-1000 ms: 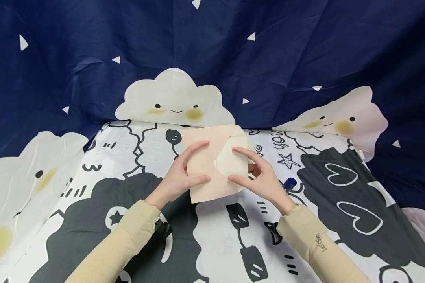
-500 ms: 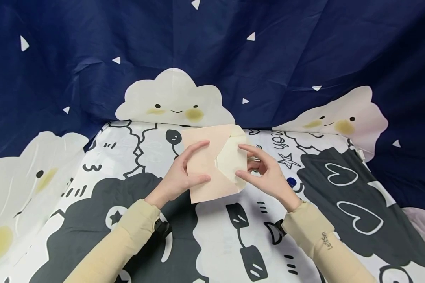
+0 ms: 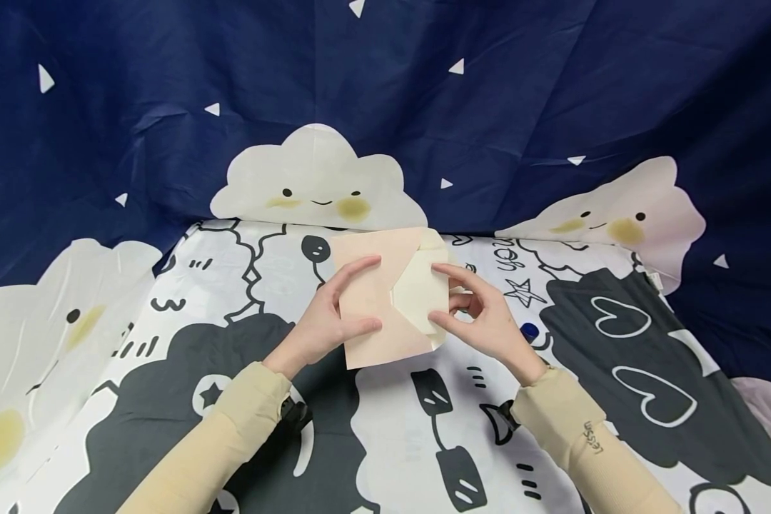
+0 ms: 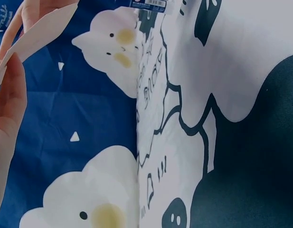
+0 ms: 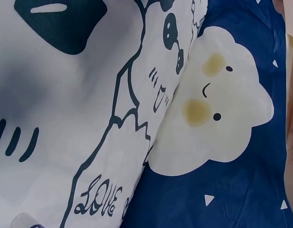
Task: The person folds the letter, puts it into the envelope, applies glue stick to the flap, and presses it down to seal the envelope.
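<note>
A pale pink paper envelope (image 3: 369,335) with a cream pointed flap (image 3: 417,293) folded over its right side is held up above the printed sheet. My left hand (image 3: 324,314) grips its left part, thumb and index finger on the front face, the other fingers hidden behind. At the right edge my right hand (image 3: 482,314) pinches the flap side, with thumb and index fingertips on the cream paper and other fingers curled behind it. Seen edge-on in the left wrist view, the envelope (image 4: 42,33) sits between the fingers. Only part of the right hand (image 5: 292,152) enters the right wrist view.
A sheet with black-and-white cartoon print (image 3: 417,428) covers the surface. A blue round cap (image 3: 530,331) shows just beyond the right wrist. Cloud-shaped panels (image 3: 321,168) line the back against a navy cloth (image 3: 385,86). The left wrist view catches a barcoded packet (image 4: 150,4).
My right thumb and index finger have slid rightward across the cream flap to its outer edge, and the right forearm shifted slightly right. The left hand and envelope stay in place.
</note>
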`<act>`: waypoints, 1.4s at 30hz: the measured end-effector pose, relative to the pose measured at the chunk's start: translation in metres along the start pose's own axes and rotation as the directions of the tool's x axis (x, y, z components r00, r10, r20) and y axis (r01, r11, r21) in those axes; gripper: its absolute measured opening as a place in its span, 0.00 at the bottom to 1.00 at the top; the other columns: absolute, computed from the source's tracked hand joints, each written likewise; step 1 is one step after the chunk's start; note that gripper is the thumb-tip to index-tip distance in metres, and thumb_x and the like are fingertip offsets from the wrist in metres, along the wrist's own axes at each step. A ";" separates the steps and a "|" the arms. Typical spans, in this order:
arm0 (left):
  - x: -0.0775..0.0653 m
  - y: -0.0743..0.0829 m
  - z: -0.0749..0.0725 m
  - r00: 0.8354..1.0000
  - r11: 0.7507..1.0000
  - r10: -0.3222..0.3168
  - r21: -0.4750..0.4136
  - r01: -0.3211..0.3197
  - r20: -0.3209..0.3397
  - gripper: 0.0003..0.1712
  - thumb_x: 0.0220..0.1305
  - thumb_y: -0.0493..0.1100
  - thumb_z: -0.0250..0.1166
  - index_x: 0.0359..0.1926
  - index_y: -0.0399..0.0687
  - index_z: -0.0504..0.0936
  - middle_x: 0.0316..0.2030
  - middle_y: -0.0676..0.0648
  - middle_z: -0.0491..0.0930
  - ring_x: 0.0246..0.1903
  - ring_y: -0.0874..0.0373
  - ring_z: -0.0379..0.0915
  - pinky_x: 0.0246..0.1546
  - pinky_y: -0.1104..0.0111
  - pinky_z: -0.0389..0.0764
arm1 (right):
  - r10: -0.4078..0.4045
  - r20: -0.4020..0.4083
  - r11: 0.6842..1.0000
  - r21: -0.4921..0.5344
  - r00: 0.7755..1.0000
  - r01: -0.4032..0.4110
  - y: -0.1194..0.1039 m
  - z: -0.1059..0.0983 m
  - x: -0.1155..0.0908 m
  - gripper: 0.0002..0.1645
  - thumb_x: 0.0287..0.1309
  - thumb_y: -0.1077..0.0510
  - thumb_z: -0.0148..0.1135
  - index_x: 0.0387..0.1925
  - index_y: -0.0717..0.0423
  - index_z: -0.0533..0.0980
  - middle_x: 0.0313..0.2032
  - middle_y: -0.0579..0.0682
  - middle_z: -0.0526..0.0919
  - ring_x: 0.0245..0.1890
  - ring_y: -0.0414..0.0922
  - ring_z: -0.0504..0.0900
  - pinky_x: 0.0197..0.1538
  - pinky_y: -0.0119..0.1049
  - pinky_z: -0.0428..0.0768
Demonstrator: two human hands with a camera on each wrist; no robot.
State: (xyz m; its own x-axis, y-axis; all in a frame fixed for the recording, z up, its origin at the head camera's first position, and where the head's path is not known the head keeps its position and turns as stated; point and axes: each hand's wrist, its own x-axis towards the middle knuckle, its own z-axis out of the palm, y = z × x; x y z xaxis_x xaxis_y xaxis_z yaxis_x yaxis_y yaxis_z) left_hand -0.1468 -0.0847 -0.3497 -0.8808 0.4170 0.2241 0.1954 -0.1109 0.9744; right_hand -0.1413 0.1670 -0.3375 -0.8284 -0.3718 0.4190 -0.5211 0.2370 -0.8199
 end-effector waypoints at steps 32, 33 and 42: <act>-0.002 0.002 0.001 1.000 0.999 0.005 0.049 -0.005 -0.015 0.49 0.47 0.26 0.69 0.68 0.60 0.62 0.68 0.54 0.60 0.49 0.54 0.73 0.43 0.68 0.81 | -0.010 0.020 1.000 0.010 1.000 0.010 0.000 0.003 0.001 0.41 0.46 0.75 0.66 0.64 0.62 0.64 0.45 0.53 0.75 0.29 0.35 0.83 0.37 0.26 0.79; -0.002 0.002 0.001 1.000 0.999 0.007 0.052 -0.006 -0.016 0.49 0.47 0.26 0.69 0.68 0.59 0.62 0.68 0.55 0.60 0.49 0.54 0.73 0.43 0.68 0.81 | -0.013 0.020 1.000 0.011 1.000 0.013 0.000 0.002 0.000 0.41 0.46 0.75 0.66 0.64 0.62 0.64 0.45 0.53 0.76 0.29 0.35 0.83 0.38 0.26 0.80; -0.003 0.002 -0.001 1.000 0.999 0.005 0.043 -0.005 -0.010 0.49 0.47 0.25 0.69 0.68 0.59 0.62 0.68 0.55 0.59 0.49 0.54 0.72 0.43 0.68 0.81 | -0.041 0.031 0.999 0.033 0.999 0.040 0.001 -0.002 0.000 0.42 0.45 0.77 0.65 0.64 0.65 0.64 0.41 0.43 0.78 0.29 0.34 0.83 0.39 0.28 0.81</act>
State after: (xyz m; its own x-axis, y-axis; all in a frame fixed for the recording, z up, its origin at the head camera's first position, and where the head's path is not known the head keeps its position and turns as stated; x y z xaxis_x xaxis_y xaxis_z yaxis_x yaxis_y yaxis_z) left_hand -0.1437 -0.0872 -0.3485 -0.8841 0.4074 0.2290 0.2181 -0.0738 0.9731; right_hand -0.1426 0.1687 -0.3379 -0.7993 -0.4092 0.4400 -0.5468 0.1918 -0.8150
